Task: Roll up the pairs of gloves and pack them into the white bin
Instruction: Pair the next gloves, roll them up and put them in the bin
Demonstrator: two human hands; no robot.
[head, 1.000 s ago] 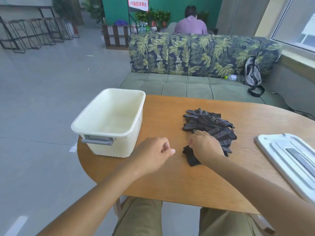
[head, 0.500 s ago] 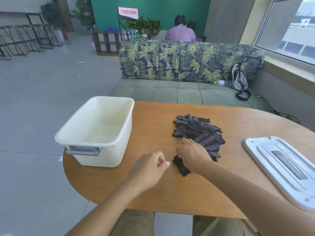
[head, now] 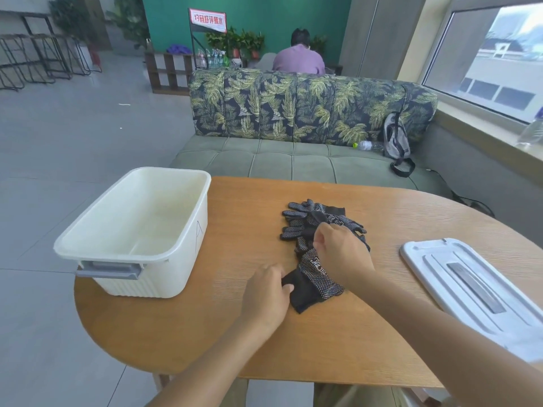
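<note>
Black gloves (head: 318, 227) speckled with white dots lie on a light-brown, wood-grained bench (head: 338, 333), beside a cream-white bin (head: 164, 271) with a grey handle (head: 108, 269) and a white lid (head: 470, 286) with a grey strip. Behind, a sofa (head: 308, 113) pairs a dark, yellow-green palm-leaf back with a plain sage-green seat before a teal wall (head: 264, 13).

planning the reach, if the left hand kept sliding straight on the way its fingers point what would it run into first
Probably the black cuff of the nearest glove: the left hand points right and its fingertips already seem to touch it. Beyond lies the right hand.
</note>
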